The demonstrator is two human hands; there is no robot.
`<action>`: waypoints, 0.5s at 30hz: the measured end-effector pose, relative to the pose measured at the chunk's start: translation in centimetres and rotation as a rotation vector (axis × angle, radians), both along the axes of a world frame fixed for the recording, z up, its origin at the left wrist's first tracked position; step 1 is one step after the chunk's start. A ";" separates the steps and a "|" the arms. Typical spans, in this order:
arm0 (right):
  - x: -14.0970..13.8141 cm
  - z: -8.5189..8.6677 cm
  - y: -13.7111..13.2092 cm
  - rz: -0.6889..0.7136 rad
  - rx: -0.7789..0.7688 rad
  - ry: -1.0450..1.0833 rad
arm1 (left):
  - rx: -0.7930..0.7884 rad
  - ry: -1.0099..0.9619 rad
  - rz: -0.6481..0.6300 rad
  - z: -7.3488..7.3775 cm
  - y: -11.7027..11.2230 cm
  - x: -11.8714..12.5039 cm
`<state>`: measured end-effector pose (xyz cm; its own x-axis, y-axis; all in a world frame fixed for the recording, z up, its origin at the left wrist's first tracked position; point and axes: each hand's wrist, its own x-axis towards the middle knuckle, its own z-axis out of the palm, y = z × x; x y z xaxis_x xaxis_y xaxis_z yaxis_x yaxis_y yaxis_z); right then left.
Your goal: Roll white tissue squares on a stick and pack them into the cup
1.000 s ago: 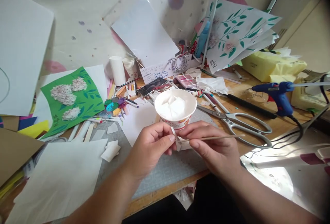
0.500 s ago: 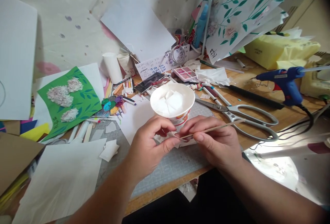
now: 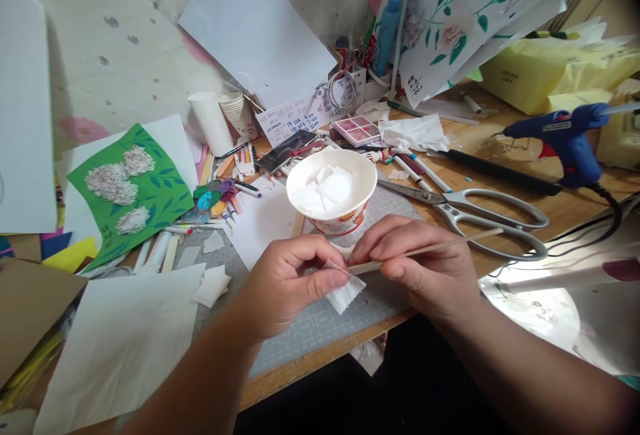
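My left hand [image 3: 290, 285] pinches a small square of thin white paper [image 3: 346, 295], which hangs below its thumb and forefinger. A thin wooden stick [image 3: 457, 240] lies in the closed fingers of my right hand [image 3: 435, 271]; its left end meets the paper at my left fingertips, and its other end points up to the right. Just behind my hands stands a white paper bowl [image 3: 333, 223] with a red and yellow print, holding several white paper pieces [image 3: 330, 188]. Under everything lies a grey cutting mat [image 3: 305, 338].
Large scissors [image 3: 480, 218] lie right of the bowl, with a blue glue gun [image 3: 565, 138] beyond them. To the left are white sheets [image 3: 120, 335] and a green flower picture [image 3: 165, 201]. Pens, a phone [image 3: 285, 151] and paper cups [image 3: 213, 125] crowd the back.
The paper square now hangs in plain sight below my left fingers, where it was mostly hidden before. The stick has stayed in my right hand. The view has shifted slightly.
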<state>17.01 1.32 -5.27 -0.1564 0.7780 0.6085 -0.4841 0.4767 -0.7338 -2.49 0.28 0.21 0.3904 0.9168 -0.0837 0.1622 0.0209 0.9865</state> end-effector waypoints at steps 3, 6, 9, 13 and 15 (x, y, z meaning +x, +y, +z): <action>0.0 0.1 0.0 0.021 0.010 -0.003 | -0.045 -0.013 -0.008 0.0 0.0 0.0; 0.0 0.3 0.0 0.023 0.006 -0.010 | -0.073 -0.011 0.003 0.1 0.0 0.1; 0.0 0.4 0.0 0.017 0.022 -0.014 | -0.079 0.007 0.005 0.2 0.0 0.1; 0.0 0.6 0.1 0.006 0.032 -0.025 | -0.078 0.023 0.008 0.3 0.0 0.2; 0.0 0.7 0.1 0.003 0.033 -0.035 | -0.083 0.027 0.007 0.3 0.0 0.3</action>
<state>16.98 1.38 -4.60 -0.1800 0.7570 0.6281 -0.4596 0.4998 -0.7342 -2.24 0.29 0.50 0.3804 0.9091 -0.1697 0.1884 0.1034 0.9766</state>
